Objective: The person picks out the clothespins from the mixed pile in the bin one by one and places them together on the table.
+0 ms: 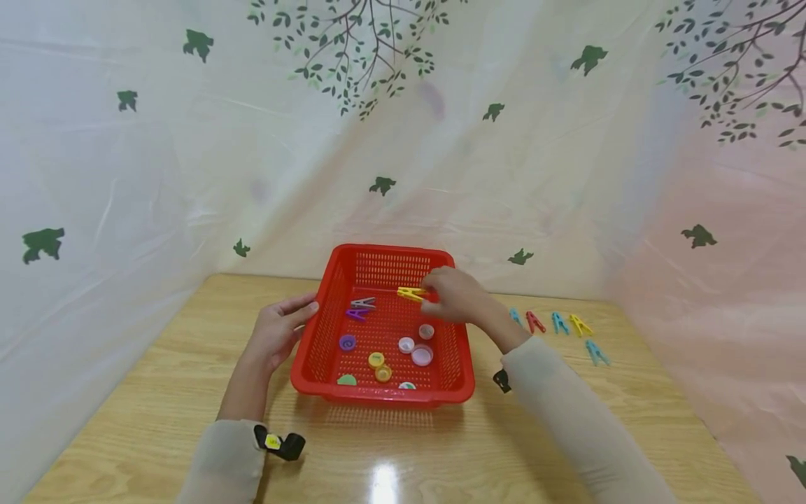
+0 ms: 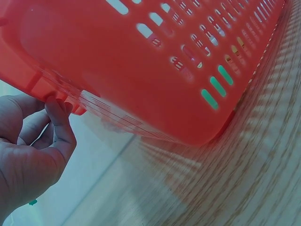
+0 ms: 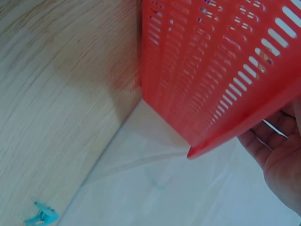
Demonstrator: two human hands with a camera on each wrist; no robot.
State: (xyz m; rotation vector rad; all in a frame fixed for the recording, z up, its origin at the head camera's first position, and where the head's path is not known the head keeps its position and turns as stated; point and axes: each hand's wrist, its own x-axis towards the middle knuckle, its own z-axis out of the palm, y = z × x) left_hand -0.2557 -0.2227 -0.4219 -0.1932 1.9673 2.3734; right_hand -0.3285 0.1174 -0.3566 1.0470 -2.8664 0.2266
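A red plastic basket [image 1: 382, 394] with slotted walls stands on the wooden table. My left hand [image 1: 280, 334] grips its left rim; in the left wrist view the fingers and thumb pinch the edge. Over the basket's right wall reaches my right hand [image 1: 455, 294], pinching a yellow clothespin [image 1: 411, 293] above the basket floor. To the left inside lie a grey clothespin [image 1: 363, 303] and a purple clothespin [image 1: 356, 315]. Nearer the front are several bottle caps, among them a purple cap [image 1: 347, 342], a yellow cap [image 1: 376, 360] and a pale pink cap [image 1: 422, 355].
Right of the basket, several clothespins lie on the table [image 1: 516, 427], including a red clothespin [image 1: 535, 322], another yellow clothespin [image 1: 580, 325] and a blue clothespin [image 1: 597, 352]. A pale curtain [image 1: 283, 175] with leaf prints hangs along the back and sides.
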